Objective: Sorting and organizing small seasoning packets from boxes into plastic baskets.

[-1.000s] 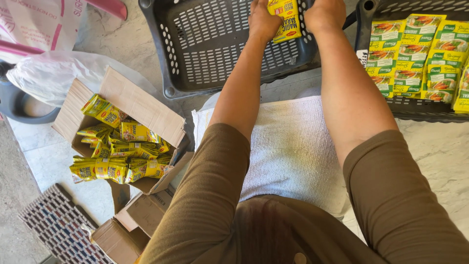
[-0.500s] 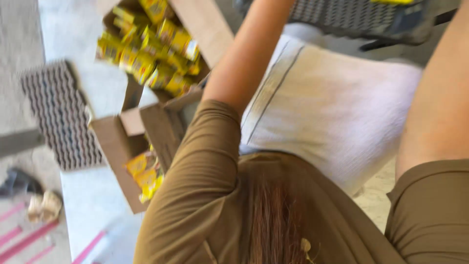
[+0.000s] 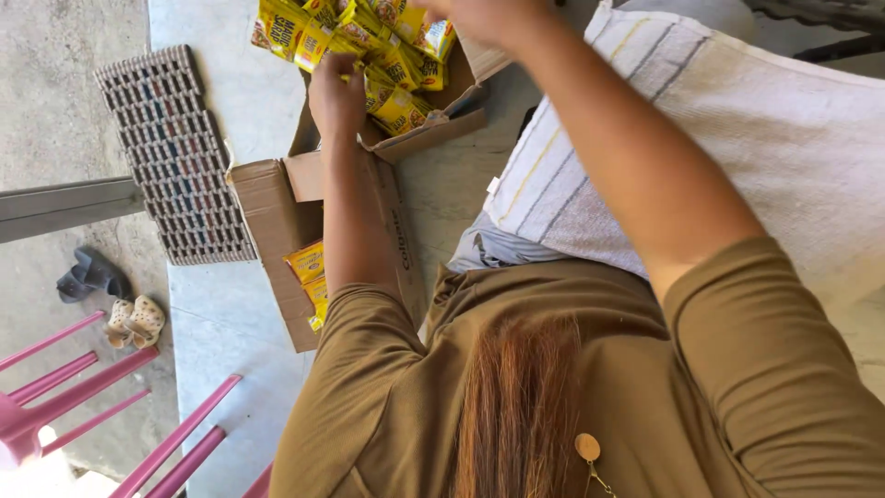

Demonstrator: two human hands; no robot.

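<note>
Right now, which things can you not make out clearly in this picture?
- Right hand, head view: fingers cut off by the top edge; its grip cannot be told.
- Left hand: fingertips buried among the yellow packets.
- Lower cardboard box: the left forearm hides most of its contents.
- Packet pile: top edge cuts it off.

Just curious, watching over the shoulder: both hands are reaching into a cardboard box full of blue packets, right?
Not quite: the packets are yellow, not blue. The head view shows the left hand and right hand at the open cardboard box.
</note>
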